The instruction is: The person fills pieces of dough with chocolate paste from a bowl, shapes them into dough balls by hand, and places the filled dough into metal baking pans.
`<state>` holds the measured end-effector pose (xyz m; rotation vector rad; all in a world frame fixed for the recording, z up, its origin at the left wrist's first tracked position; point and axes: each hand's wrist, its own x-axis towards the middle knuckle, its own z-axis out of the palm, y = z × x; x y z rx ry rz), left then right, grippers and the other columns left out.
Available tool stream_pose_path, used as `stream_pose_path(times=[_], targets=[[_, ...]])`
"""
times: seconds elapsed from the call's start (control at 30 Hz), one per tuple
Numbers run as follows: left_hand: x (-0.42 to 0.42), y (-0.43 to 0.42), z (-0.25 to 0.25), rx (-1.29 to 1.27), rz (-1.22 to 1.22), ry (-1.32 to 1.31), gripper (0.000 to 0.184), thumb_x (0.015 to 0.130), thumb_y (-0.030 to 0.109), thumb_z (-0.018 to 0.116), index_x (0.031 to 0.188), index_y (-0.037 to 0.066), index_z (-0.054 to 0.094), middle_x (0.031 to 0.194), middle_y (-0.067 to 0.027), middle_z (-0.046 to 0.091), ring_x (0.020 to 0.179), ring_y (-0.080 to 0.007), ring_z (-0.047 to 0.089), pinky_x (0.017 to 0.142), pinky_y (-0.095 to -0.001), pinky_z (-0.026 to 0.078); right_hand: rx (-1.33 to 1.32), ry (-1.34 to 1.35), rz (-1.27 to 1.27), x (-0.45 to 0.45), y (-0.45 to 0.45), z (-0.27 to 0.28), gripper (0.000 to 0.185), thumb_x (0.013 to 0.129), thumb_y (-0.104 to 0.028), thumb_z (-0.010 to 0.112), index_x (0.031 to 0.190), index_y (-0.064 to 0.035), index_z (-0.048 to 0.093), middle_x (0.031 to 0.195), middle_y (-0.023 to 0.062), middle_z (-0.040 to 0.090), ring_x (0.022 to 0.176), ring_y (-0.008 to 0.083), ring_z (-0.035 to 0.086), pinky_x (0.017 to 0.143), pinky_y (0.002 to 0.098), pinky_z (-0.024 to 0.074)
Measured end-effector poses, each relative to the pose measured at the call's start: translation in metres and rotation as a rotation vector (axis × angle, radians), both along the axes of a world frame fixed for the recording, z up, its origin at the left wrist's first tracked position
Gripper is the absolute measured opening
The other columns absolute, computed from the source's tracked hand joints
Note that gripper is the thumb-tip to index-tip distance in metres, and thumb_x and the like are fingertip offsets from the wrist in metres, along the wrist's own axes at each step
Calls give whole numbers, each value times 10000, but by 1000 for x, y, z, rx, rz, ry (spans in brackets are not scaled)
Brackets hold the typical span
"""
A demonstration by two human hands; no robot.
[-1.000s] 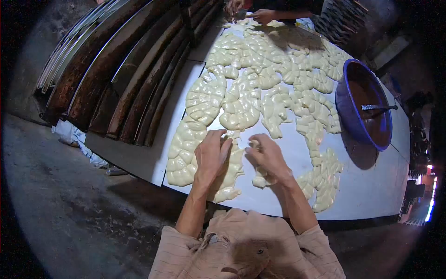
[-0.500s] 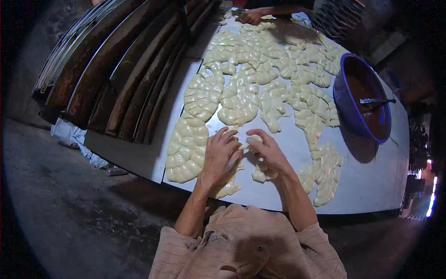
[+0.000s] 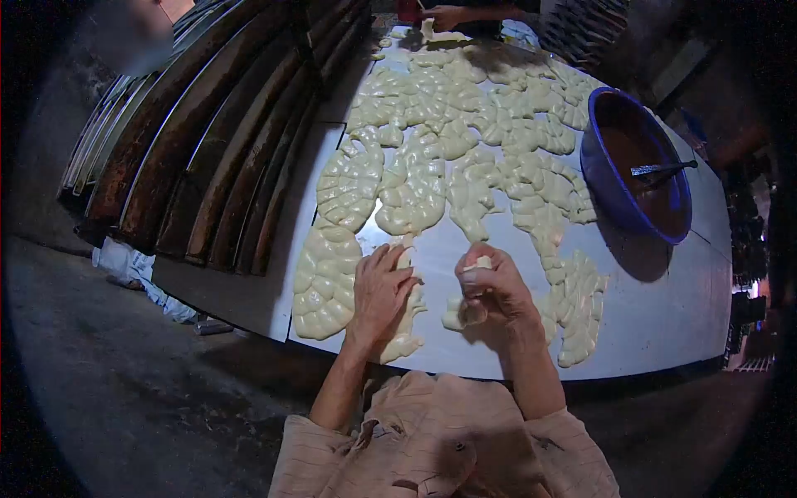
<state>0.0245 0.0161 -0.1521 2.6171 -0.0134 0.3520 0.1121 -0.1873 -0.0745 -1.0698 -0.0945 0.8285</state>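
My left hand (image 3: 380, 292) lies with its fingers stretched out on the left side of a narrow strip of pale dough (image 3: 408, 319) near the table's front edge. To its right, my right hand (image 3: 498, 289) is closed round a small piece of dough (image 3: 479, 264), which shows between thumb and fingers. Another small dough lump (image 3: 453, 315) lies on the table just left of and below that hand. Left of my left hand sits a rounded, scored-looking sheet of dough (image 3: 326, 285). More glossy dough sheets (image 3: 412, 183) spread over the table beyond both hands.
A blue basin (image 3: 594, 170) with brown contents stands at the right, a dark-handled tool (image 3: 664, 168) leaning in it. Long, curved dark slats (image 3: 241, 158) are stacked at the left. Across the table (image 3: 656, 332), another person's hand (image 3: 447, 17) holds a strip of dough.
My right hand has moved right, away from my left hand, with the piece of dough in it. My left hand has flattened beside the strip. The other person's hand has lifted some dough.
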Motion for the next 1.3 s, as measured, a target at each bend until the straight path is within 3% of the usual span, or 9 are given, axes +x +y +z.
stream_pose_path(times=[0.17,0.27,0.47,0.63,0.83,0.87,0.97,1.13,1.3], targets=[[-3,-6,19,-123,6,193,844,759,397,763,1461,81,416,1506,-262,341,1423,-452,243,1127,-626,160,121,63,-268,0,-17,33,393,872,-166,648,1214,8,558,923,84,628,748,157,621,765,294,518],[10,-25,58,-429,-92,166,1036,673,425,864,1478,11,361,1491,-278,368,1383,-376,378,1124,-474,307,140,35,-157,-1,-29,-5,388,921,-108,620,1280,16,544,1125,108,636,1039,207,652,947,398,545],[30,-60,69,-1059,-34,383,308,892,111,711,1140,-66,671,971,-97,721,863,-114,665,754,-247,530,-43,-72,-203,-18,-27,-10,272,927,-81,635,1176,20,588,1036,115,675,791,124,687,516,198,561],[30,-83,53,-1097,-18,329,274,900,90,693,1121,-69,671,960,-120,719,843,-145,679,797,-269,544,-706,-822,-382,-20,-53,-34,257,868,-221,713,1092,-94,709,1215,136,622,1015,249,669,771,327,561],[45,-128,59,-959,-164,87,849,927,241,667,1562,67,132,1419,-270,453,1276,-320,500,1084,-438,375,-542,-614,-548,-23,-85,-18,395,808,-85,747,1183,-79,621,1031,84,660,946,145,620,867,302,496],[51,-141,69,-958,-194,-4,909,926,462,635,1567,71,122,1504,-278,329,1368,-350,386,1148,-468,257,-546,-549,-572,-25,-88,-3,438,807,-81,748,1218,-86,599,1000,84,664,919,128,614,862,299,495],[63,-177,74,-915,-279,-150,1041,879,736,470,1523,-37,204,1360,-277,530,1244,-346,551,983,-414,467,25,-344,-532,-25,-95,-5,332,862,-75,722,1157,-4,588,969,56,667,872,127,637,804,278,526],[75,-233,47,-1212,-384,-199,1039,804,549,727,1472,-98,265,1286,-260,591,1128,-314,630,964,-397,503,561,32,-357,-12,-134,31,205,935,-118,668,1091,-3,604,957,53,657,830,101,642,761,246,531],[80,-227,40,-1147,-436,247,909,825,216,802,1519,8,253,1351,-214,564,1068,-254,668,909,-360,533,265,-238,-522,64,-197,38,176,942,-152,654,1073,-56,586,896,15,634,763,79,615,692,229,509]])
